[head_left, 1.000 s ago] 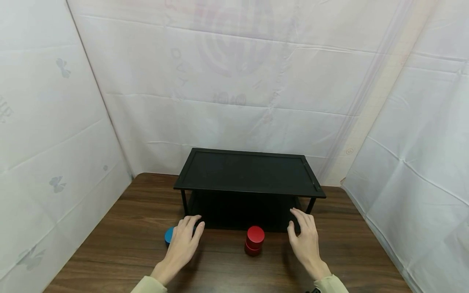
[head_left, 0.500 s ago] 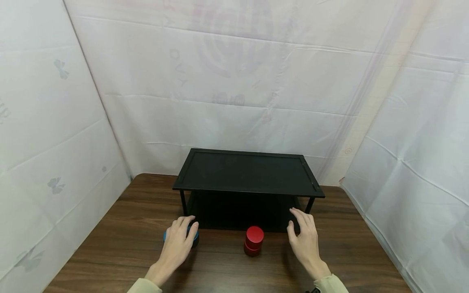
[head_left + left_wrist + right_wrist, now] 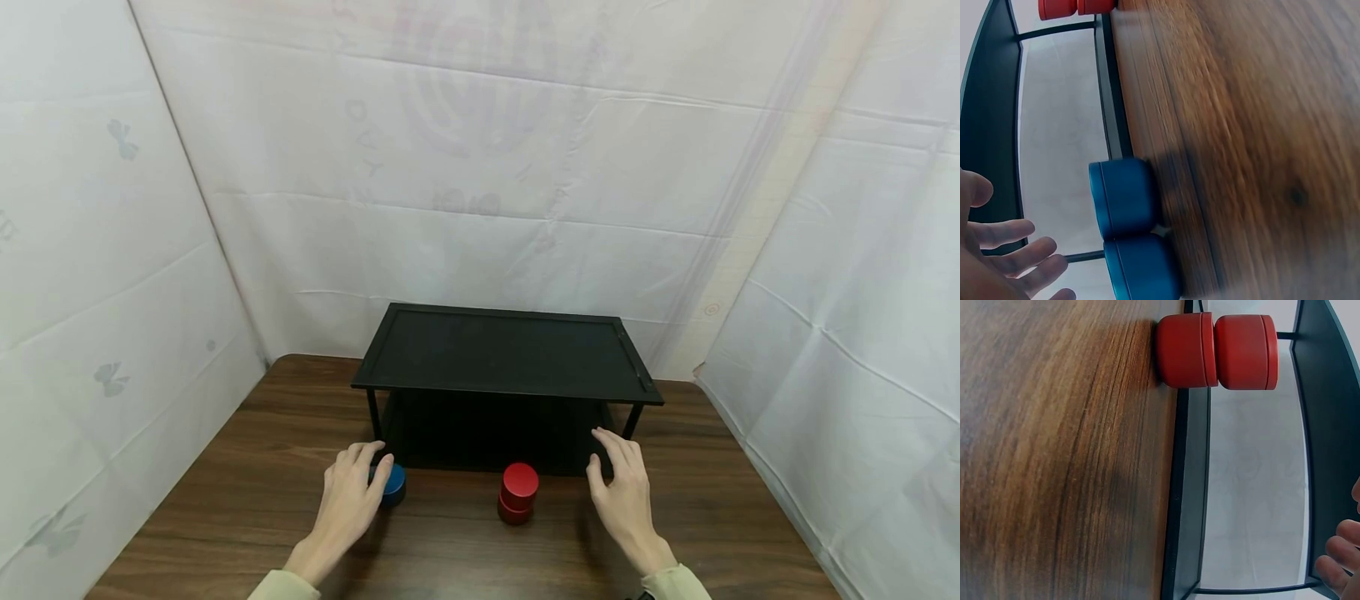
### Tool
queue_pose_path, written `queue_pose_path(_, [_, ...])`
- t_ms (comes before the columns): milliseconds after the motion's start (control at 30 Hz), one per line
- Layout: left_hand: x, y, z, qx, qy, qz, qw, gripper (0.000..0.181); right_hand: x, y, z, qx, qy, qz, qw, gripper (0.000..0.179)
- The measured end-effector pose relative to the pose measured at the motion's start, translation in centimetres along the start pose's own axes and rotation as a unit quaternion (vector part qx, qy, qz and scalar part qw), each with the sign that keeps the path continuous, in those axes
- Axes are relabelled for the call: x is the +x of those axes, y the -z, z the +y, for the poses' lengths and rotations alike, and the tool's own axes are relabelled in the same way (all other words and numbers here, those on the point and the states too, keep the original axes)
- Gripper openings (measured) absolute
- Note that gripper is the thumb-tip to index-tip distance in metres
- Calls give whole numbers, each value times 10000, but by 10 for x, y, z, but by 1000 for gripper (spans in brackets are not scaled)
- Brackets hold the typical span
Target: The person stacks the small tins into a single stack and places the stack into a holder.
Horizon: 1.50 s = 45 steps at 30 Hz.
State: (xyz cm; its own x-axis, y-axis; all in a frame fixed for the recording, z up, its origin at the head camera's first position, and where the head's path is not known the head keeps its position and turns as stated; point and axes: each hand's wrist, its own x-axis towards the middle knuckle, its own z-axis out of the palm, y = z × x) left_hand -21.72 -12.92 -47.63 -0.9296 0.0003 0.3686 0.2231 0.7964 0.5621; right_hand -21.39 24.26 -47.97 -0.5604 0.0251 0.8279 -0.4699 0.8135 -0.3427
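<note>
Two round blue tins [image 3: 1125, 199] stand side by side on the table, close to the front of a black two-tier shelf [image 3: 502, 350]. Over them, fingers spread and slightly bent, is my left hand [image 3: 341, 492], which hides most of the pair in the head view. It holds nothing. Two red tins [image 3: 518, 493] are stacked one on the other before the middle of the shelf. To their right, my right hand [image 3: 624, 492] hovers at the shelf's front right corner with thumb and fingers apart, empty. The right wrist view shows only some of its fingertips [image 3: 1341, 550].
The shelf has a flat top and a lower board, joined by thin black legs [image 3: 633, 421]. It stands toward the back of a brown wooden table [image 3: 450, 550]. White cloth sheets [image 3: 480, 167] hang behind and on both sides.
My left hand has moved left, away from the red tins, and more of a blue tin shows at its right. The right hand and the red tins have stayed nearly still.
</note>
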Motion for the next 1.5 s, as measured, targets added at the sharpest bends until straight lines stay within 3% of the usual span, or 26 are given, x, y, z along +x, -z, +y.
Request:
queue_pose_path(833, [2,13,-21,218,348,-576,9975,54,-1,-3,-2,59,-12,-39,10000,40])
queue_pose_path(1000, [2,15,-25,503,477,-715,9950,60,0,-3,-3,58,18,-67,10000,40])
queue_pose_path(1300, [1,20,-32,881,370,-877,9916,72,0,-2,-4,35,49,-51,10000,40])
queue_pose_path(1500, [-1,21,-35,934,394,-1141,9883,75,-4,-5,-5,213,-196,-423,9987,43])
